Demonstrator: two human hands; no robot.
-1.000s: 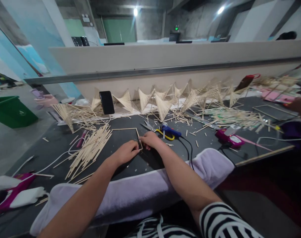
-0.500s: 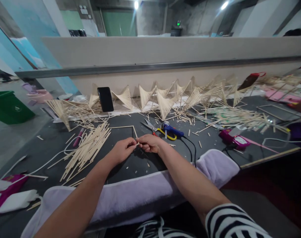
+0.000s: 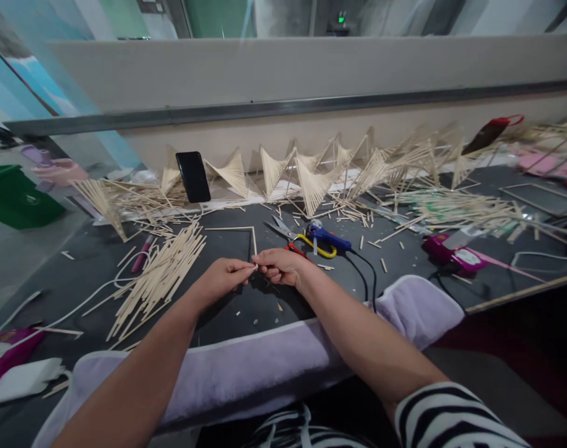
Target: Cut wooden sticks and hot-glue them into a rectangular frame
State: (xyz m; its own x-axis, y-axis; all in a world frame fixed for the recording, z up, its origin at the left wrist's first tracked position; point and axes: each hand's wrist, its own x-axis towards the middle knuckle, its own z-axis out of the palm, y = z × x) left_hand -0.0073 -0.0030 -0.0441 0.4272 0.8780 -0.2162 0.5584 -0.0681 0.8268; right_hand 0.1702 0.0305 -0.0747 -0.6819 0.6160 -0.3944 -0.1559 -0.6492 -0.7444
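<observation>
Both bare forearms reach forward over a lavender cushion [image 3: 246, 364] and angle inward, so that the left hand [image 3: 225, 280] and the right hand [image 3: 281, 267] nearly meet, palms mostly turned down. Each is closed in a fingertip pinch at the near end of one L-shaped stick frame [image 3: 230, 228], and this shared grip [image 3: 256, 267] hides the exact contact. The frame's two visible sides run away from the fingers, then left across the dark worktop [image 3: 218, 325]. Just beyond the grip to the right lie one pair of yellow-handled scissors [image 3: 316, 247] and one blue corded tool [image 3: 332, 239]; left of it spreads a heap of loose sticks [image 3: 160, 277] (too tangled to count). One phone [image 3: 193, 177] leans upright beyond, near a row of fan-shaped stick models [image 3: 314, 186], several overlapping. Far left stands one green bin [image 3: 20, 198], its pale mark too small to read.
</observation>
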